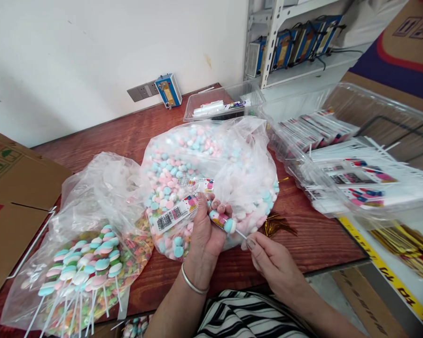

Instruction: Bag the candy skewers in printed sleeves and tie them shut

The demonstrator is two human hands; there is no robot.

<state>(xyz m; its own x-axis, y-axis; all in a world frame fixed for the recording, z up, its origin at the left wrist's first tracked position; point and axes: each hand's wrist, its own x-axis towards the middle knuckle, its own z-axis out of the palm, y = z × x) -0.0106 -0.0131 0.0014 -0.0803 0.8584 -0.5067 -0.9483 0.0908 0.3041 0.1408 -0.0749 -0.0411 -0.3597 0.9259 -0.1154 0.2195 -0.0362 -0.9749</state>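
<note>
My left hand point(205, 234) grips a clear printed wrapper sleeve point(176, 213) with a barcode label, and a skewer of pastel candy pieces point(221, 220) sits at the sleeve's mouth. My right hand point(271, 263) pinches the white stick end point(241, 233) of that skewer. Both hands hover over a large clear bag of pink, blue and white candy pieces point(211, 173) on the red-brown wooden table point(127, 136).
At the left lies a plastic bag with finished candy skewers on white sticks point(88, 267). A clear bin of printed sleeves point(352, 173) stands at the right, gold twist ties point(277, 225) beside it. Behind are a small clear tray point(225, 105), cardboard boxes point(14, 197) and shelving point(296, 42).
</note>
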